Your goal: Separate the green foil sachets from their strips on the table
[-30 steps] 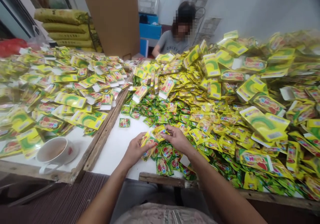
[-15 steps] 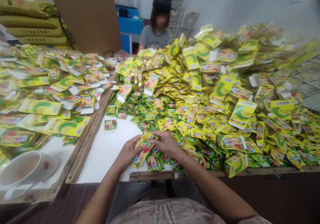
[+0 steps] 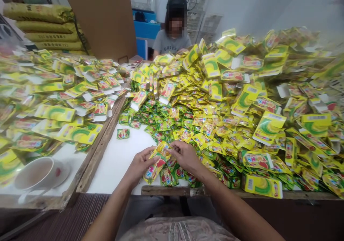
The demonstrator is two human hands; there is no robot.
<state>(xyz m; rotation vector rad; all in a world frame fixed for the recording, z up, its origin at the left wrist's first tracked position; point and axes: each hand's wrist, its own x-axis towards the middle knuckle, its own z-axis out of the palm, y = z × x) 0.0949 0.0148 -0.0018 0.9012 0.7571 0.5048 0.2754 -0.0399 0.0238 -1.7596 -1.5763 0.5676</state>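
A white surface (image 3: 104, 165) filled the foreground, crossed by a wooden strip (image 3: 103, 146). On its right side rose a broad heap (image 3: 215, 119) of yellow and green sachets, with cartons strewn over it; more cartons (image 3: 55, 112) covered the left side. Behind stood a brown board (image 3: 99, 22), and across the heap sat a person in a grey shirt (image 3: 168, 44). Yellow sacks (image 3: 51, 37) lay stacked at the back left. A white mug (image 3: 57, 173) holding brownish liquid was at the near left. The left hand (image 3: 141, 164) gripped a watermelon-printed box (image 3: 154, 169), tilted above the near edge, beside the heap. The right hand (image 3: 185, 157) had thumb and fingers pinched on a yellow piece (image 3: 162, 147) at the box's upper end; whether sachet or flap could not be told. One green sachet (image 3: 123, 133) lay apart on bare white.
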